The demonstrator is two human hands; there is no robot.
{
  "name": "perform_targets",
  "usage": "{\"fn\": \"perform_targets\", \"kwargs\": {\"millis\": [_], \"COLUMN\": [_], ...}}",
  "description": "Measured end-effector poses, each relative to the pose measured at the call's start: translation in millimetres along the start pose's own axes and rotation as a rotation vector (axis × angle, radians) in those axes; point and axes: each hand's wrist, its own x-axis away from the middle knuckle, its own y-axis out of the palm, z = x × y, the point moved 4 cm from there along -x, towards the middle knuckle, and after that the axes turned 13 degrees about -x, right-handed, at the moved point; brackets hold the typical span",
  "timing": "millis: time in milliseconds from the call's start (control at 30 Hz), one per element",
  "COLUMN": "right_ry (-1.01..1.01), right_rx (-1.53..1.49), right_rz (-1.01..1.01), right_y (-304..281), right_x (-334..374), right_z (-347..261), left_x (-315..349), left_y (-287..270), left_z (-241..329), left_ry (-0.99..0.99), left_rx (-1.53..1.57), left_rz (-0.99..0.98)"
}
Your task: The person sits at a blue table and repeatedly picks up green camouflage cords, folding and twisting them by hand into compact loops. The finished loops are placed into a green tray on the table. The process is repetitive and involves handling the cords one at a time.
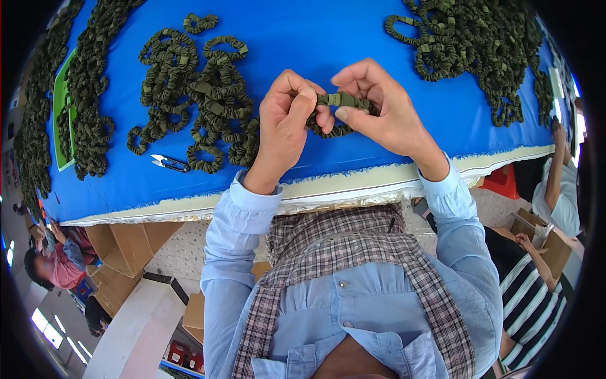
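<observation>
A dark green scrunchie (341, 101) is held between my two hands above the table's near edge. My left hand (281, 123) pinches its left end between thumb and fingers. My right hand (388, 114) has its thumb against the near side of the band, the fingers curled behind its right part. A lighter green patch shows on the stretch between the hands. To the left of my left hand lies a loose heap of the same scrunchies (218, 95). Thread snips (169, 163) lie on the blue cloth (290, 38) in front of that heap.
More scrunchies (489, 44) are piled at the far right, and a long row (91, 82) runs along the left by a green tray (65, 161). Cardboard boxes (129, 246) stand below the table's left edge. Other people (66, 256) sit at both sides, one in a striped top (530, 303).
</observation>
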Motion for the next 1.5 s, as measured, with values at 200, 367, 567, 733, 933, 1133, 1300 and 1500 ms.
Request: {"fn": "perform_targets", "kwargs": {"millis": [200, 367, 567, 733, 933, 1133, 1300, 1500], "right_ry": [0.020, -0.092, -0.140, -0.178, -0.196, -0.219, -0.156, -0.183], "right_rx": [0.037, 0.097, 0.155, 0.210, 0.243, 0.158, 0.179, 0.282], "right_rz": [0.023, -0.020, -0.068, -0.129, -0.184, -0.169, -0.078, -0.067], "right_y": [-5.8, -3.8, -4.0, -2.9, -1.2, -1.1, -5.5, -6.1], "right_x": [1.6, 3.4, 1.7, 1.4, 1.1, 0.5, -0.4, -1.2], "right_z": [8.8, 7.2, 7.3, 3.9, 0.6, 6.2, 7.8, 0.0], "left_x": [0.9, 1.0, 1.8, 2.5, 2.1, 1.8, 0.1, 0.6], "left_y": [1.0, -0.2, -0.5, -0.4, 0.2, 0.3, 0.3, -0.6], "left_z": [4.4, 2.9, -2.6, -0.1, -1.3, -4.3, -3.1, -4.4], "left_ry": [-0.051, -0.055, -0.034, -0.014, -0.065, -0.050, 0.000, -0.008], "left_rx": [0.081, -0.120, -0.207, -0.249, -0.249, -0.124, -0.124, -0.133], "left_rz": [-0.006, -0.077, -0.066, -0.068, -0.089, -0.122, -0.079, -0.047]}}
